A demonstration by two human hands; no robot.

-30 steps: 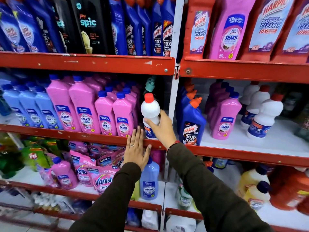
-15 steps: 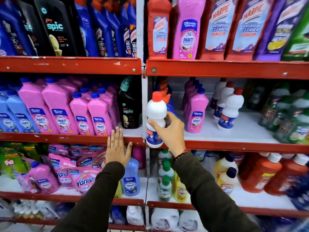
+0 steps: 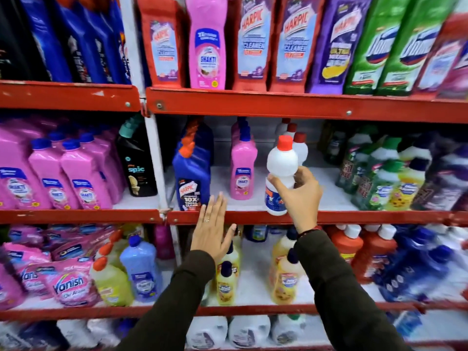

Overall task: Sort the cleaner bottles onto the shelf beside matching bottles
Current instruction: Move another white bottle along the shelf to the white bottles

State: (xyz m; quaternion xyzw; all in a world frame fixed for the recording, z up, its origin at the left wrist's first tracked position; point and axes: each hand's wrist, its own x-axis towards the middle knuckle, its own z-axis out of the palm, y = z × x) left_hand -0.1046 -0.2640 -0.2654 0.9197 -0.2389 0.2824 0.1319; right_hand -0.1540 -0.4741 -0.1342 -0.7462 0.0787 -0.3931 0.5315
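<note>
My right hand grips a white cleaner bottle with a red cap and a blue label, held upright at the front edge of the middle red shelf. Right behind it stands a row of matching white bottles with red caps. My left hand is flat with fingers spread, resting against the shelf's front edge below a blue Harpic bottle. A pink Shakti bottle stands between the blue one and the held bottle.
Green-capped and purple bottles crowd the right of the middle shelf. Bare white shelf floor lies between them and the white row. Pink bottles and a black Spic bottle fill the left bay. Tall refill packs line the shelf above.
My right hand has carried the white bottle to the right, from the shelf post to in front of the matching white bottles. My left hand slid right along the shelf edge.
</note>
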